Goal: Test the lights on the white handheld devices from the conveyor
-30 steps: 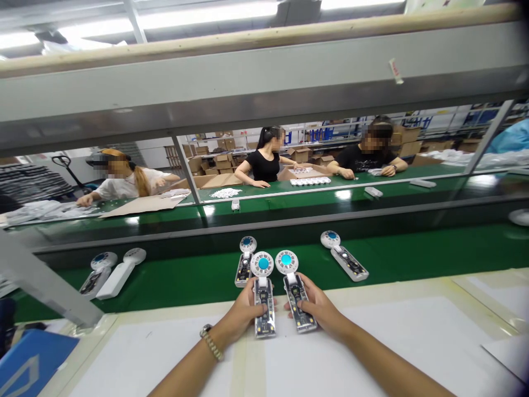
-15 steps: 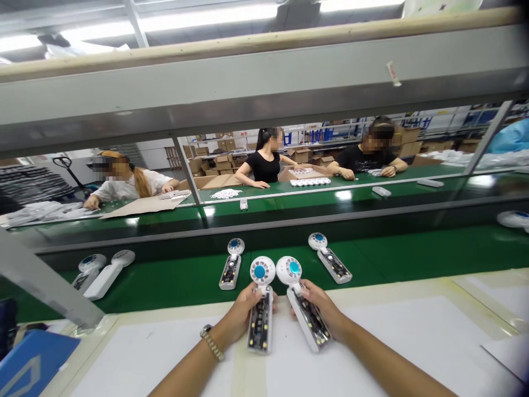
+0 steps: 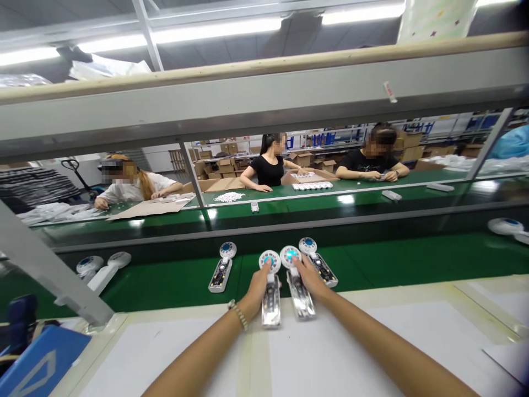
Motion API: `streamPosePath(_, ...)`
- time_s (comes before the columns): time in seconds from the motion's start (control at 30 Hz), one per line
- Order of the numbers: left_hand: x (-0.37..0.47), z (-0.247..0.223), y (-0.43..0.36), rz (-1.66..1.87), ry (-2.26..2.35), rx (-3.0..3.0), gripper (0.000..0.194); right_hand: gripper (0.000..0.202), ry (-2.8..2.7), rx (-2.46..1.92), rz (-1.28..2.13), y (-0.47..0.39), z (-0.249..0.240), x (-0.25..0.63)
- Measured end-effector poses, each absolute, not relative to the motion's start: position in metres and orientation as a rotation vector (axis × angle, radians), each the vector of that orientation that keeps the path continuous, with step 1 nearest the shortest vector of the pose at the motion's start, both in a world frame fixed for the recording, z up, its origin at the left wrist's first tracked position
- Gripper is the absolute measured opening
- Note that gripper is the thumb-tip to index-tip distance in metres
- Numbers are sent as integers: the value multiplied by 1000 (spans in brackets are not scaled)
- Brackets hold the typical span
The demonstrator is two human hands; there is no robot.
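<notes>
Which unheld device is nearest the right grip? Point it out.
The device on the belt just beyond the right grip; every other unheld one lies clearly farther off.

Left wrist [image 3: 249,310] has this chunky pale gold band [image 3: 239,316] on it, kinda beaded or linked, with a rounder greyish bit [image 3: 231,304] at one edge. Watch or bracelet, honestly can't tell which. Both forearms [image 3: 198,353] are bare, and the left hand [image 3: 258,286] and right hand [image 3: 311,277] are bare too.
</notes>
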State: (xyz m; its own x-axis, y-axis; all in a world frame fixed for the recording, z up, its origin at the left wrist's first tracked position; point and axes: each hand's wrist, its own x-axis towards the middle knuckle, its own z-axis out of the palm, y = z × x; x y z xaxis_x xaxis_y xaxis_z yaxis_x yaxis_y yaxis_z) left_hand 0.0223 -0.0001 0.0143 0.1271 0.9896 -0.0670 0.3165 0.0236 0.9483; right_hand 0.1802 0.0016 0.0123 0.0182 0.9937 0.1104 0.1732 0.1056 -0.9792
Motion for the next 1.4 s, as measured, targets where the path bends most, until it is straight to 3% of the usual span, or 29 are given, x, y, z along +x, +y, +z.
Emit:
streamPosePath(0.23,-53,45,46,1038,1817,1757,33,58,-1453,-1658,680,39,29,217)
streamPosePath(0.37,-107,49,44,908,2056,1717,28,35,-1487,-1837,810,43,15,239)
streamPosePath(0.5,-128,46,48,730,2124,1548,26,25,-1533,-1796,985,45,7,221)
streamPosePath(0.67,-119,54,37,687,1880,1351,32,22,-1438,-1541,1268,21,13,192)
streamPosePath(0.83,-79,56,-11,865,1387,1268,33,25,-1282,-1110,1484,-17,19,193)
streamPosePath(1.0,-20,29,-42,886,988,1083,38,54,-1145,-964,1515,-35,8,182)
streamPosePath(1.07,-3,18,-46,883,855,981,37,54,-1109,-948,1542,-40,0,178)
streamPosePath(1.4,0,-1,-50,973,797,1009,38,50,-1054,-799,1663,-52,-12,186)
